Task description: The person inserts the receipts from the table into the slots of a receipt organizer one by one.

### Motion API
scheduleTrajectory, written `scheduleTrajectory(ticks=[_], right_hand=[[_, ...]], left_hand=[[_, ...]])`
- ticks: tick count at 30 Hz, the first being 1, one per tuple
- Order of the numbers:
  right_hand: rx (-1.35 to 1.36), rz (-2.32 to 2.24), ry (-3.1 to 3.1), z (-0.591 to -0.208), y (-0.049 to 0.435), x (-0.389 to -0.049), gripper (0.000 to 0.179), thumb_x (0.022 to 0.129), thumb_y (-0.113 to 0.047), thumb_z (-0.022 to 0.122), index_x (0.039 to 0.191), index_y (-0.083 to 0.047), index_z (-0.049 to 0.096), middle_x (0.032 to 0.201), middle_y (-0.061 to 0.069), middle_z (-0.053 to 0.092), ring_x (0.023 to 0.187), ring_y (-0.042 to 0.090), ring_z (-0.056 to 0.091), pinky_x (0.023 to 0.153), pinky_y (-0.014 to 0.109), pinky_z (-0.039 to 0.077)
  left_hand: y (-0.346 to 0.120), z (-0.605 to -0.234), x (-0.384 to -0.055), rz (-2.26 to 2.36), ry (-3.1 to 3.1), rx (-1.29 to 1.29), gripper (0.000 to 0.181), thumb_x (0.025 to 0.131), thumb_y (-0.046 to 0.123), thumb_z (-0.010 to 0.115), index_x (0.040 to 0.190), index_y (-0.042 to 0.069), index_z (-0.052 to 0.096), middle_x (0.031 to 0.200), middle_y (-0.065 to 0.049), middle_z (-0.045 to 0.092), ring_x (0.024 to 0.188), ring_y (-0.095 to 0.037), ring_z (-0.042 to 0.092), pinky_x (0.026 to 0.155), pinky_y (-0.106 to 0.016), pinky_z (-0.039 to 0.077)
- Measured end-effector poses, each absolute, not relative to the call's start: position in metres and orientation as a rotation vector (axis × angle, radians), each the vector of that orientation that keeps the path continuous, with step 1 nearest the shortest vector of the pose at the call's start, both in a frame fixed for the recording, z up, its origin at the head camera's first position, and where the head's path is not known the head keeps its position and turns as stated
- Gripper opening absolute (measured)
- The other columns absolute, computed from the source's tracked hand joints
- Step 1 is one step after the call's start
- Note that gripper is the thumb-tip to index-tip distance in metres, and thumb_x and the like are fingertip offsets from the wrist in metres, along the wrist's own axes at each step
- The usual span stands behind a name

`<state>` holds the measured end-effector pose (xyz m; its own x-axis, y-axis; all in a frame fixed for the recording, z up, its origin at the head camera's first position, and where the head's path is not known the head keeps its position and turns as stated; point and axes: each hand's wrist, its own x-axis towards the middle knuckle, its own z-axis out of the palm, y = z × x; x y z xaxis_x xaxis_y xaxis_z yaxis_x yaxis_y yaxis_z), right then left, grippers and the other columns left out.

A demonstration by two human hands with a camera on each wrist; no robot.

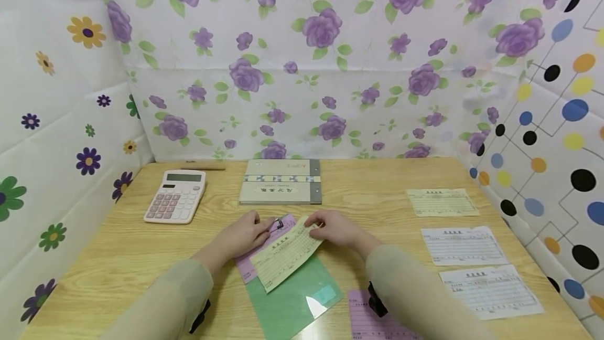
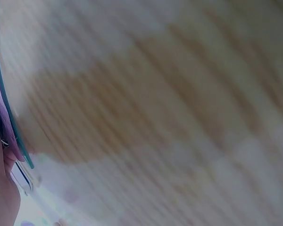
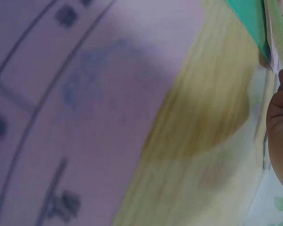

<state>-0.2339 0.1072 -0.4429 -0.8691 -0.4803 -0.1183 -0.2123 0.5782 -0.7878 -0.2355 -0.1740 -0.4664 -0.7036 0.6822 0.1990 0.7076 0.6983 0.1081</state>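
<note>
A green clipboard (image 1: 294, 306) lies slanted on the table in front of the person, a purple form (image 1: 246, 267) on its upper part. At the top corner the left hand (image 1: 240, 236) grips the dark metal clip (image 1: 279, 224), its fingertips right at the clip; the left wrist view shows the clipboard's teal edge (image 2: 10, 115) beside that hand. The right hand (image 1: 337, 227) pinches the upper right corner of a yellow form (image 1: 289, 256). This sheet slants over the purple form and the board, its top end close to the clip.
At left is a pink-and-white calculator (image 1: 175, 197), with a brown stick (image 1: 203, 168) behind it. A grey account book (image 1: 280, 182) lies at the back. Rightward lie a yellow slip (image 1: 442, 203) and two white forms (image 1: 463, 246). Another purple form (image 1: 377, 324) lies under the right forearm.
</note>
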Motion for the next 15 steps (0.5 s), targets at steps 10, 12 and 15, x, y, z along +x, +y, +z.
scheduleTrajectory(ticks=[10, 12, 15], right_hand=[[-0.655, -1.126, 2.517, -0.45, 0.08, -0.231, 0.026, 0.088, -0.014, 0.064, 0.113, -0.008, 0.064, 0.106, 0.004, 0.061, 0.098, 0.018, 0.053, 0.09, 0.039, 0.042], [-0.666, -1.1, 2.535, -0.453, 0.076, -0.23, 0.027, 0.089, -0.017, 0.063, 0.114, -0.007, 0.064, 0.11, 0.006, 0.06, 0.101, 0.02, 0.054, 0.092, 0.039, 0.042], [-0.692, -1.045, 2.573, -0.455, 0.071, -0.229, 0.031, 0.089, -0.022, 0.063, 0.115, -0.005, 0.063, 0.113, 0.009, 0.059, 0.104, 0.022, 0.054, 0.093, 0.039, 0.042]], left_hand=[[-0.175, -0.463, -0.236, -0.235, -2.738, -1.167, 0.044, 0.093, 0.025, 0.059, 0.134, 0.009, 0.053, 0.085, -0.003, 0.041, 0.07, -0.013, 0.037, 0.058, -0.025, 0.036], [-0.175, -0.463, -0.236, -0.235, -2.731, -1.177, 0.045, 0.093, 0.025, 0.059, 0.134, 0.008, 0.053, 0.085, -0.003, 0.041, 0.069, -0.012, 0.037, 0.058, -0.025, 0.036], [-0.175, -0.463, -0.235, -0.216, -2.733, -1.186, 0.045, 0.093, 0.024, 0.06, 0.135, 0.008, 0.052, 0.085, -0.003, 0.041, 0.068, -0.012, 0.036, 0.057, -0.024, 0.035]])
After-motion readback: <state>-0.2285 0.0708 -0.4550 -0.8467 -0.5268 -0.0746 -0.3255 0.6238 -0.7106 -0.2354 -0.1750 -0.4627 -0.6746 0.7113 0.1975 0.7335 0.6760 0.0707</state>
